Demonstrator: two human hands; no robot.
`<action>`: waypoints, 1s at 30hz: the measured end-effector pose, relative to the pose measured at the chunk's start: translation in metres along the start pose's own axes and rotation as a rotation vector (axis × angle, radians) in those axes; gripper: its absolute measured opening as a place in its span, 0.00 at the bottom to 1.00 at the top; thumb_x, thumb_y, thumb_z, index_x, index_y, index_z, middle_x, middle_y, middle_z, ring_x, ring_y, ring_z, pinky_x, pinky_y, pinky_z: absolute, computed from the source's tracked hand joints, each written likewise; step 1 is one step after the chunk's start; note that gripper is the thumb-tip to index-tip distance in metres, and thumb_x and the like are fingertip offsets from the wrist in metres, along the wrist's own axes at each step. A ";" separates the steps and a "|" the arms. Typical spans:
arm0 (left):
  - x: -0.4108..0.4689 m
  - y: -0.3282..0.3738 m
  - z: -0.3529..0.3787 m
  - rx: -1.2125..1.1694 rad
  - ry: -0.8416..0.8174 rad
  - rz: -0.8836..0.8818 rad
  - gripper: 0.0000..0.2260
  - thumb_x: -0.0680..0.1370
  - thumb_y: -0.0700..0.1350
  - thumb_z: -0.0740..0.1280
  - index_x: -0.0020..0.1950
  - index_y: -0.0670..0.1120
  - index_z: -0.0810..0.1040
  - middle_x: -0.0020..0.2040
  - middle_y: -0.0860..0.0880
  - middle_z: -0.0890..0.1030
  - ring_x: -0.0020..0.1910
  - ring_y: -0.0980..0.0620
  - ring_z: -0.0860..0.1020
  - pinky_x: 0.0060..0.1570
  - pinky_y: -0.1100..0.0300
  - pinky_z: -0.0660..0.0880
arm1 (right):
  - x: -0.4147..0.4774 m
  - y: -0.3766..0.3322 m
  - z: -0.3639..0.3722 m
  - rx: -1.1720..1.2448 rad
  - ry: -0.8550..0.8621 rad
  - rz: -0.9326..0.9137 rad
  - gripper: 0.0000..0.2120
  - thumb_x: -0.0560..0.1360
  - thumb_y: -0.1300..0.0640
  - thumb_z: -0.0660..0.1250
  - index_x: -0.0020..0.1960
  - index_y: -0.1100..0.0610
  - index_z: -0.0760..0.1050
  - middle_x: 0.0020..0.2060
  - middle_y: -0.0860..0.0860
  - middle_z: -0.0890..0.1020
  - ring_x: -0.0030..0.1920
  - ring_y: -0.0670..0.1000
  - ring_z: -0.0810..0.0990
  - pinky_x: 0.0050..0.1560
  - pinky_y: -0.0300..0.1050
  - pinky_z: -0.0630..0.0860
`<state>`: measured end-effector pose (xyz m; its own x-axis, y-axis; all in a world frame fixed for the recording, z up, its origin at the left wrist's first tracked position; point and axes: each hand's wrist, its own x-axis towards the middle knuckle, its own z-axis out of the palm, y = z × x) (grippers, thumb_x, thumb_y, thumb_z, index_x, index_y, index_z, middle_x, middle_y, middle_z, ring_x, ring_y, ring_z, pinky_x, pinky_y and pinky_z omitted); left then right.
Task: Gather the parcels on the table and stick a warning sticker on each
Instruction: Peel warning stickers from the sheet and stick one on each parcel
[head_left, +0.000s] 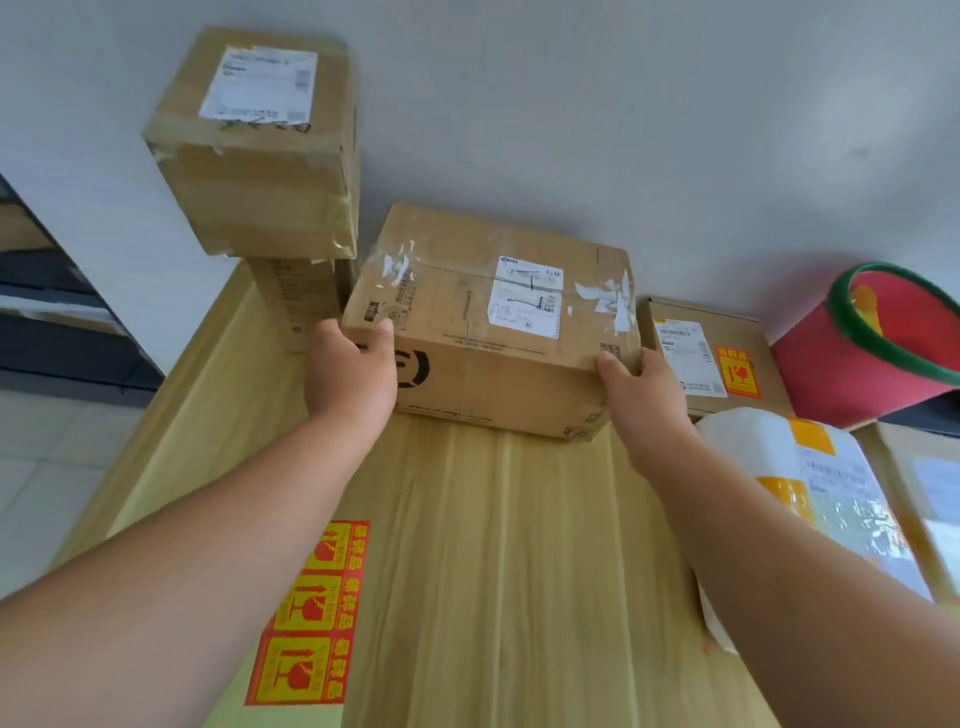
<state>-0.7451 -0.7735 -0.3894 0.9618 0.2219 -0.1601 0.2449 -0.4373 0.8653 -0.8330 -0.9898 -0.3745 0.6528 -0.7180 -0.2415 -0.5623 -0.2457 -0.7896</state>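
A wide cardboard parcel with a white shipping label lies at the far middle of the wooden table. My left hand grips its near left corner, thumb on the top. My right hand grips its near right corner. A strip of red and yellow warning stickers lies on the table at the near left, partly under my left forearm. To the right sits a smaller box that carries a warning sticker. A white plastic mailer lies in front of it.
Two stacked boxes stand at the far left, the upper one large with a label, the lower one narrow. A red basket with a green rim lies at the right. Another box shows at the right edge. A grey wall rises behind.
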 end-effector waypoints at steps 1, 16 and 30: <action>-0.012 -0.001 -0.002 -0.005 0.001 -0.002 0.12 0.79 0.55 0.61 0.55 0.47 0.69 0.42 0.52 0.75 0.36 0.54 0.74 0.30 0.58 0.68 | -0.008 0.005 -0.008 0.001 -0.002 -0.007 0.12 0.79 0.47 0.60 0.55 0.54 0.72 0.44 0.50 0.78 0.36 0.48 0.75 0.31 0.42 0.68; -0.254 -0.061 -0.096 0.023 0.052 -0.130 0.14 0.78 0.52 0.63 0.57 0.44 0.70 0.40 0.48 0.76 0.34 0.49 0.75 0.30 0.58 0.68 | -0.196 0.118 -0.115 0.019 -0.111 -0.035 0.15 0.77 0.46 0.63 0.60 0.52 0.72 0.46 0.48 0.80 0.45 0.51 0.79 0.48 0.52 0.78; -0.378 -0.118 -0.136 -0.029 0.029 -0.161 0.13 0.78 0.49 0.65 0.56 0.43 0.71 0.42 0.49 0.76 0.36 0.51 0.74 0.30 0.59 0.65 | -0.308 0.197 -0.165 0.062 -0.164 -0.020 0.05 0.77 0.50 0.64 0.50 0.50 0.74 0.44 0.50 0.81 0.44 0.53 0.80 0.46 0.52 0.79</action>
<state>-1.1545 -0.6876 -0.3660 0.9062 0.3125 -0.2848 0.3920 -0.3686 0.8429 -1.2284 -0.9248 -0.3622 0.7408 -0.5961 -0.3098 -0.5188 -0.2147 -0.8275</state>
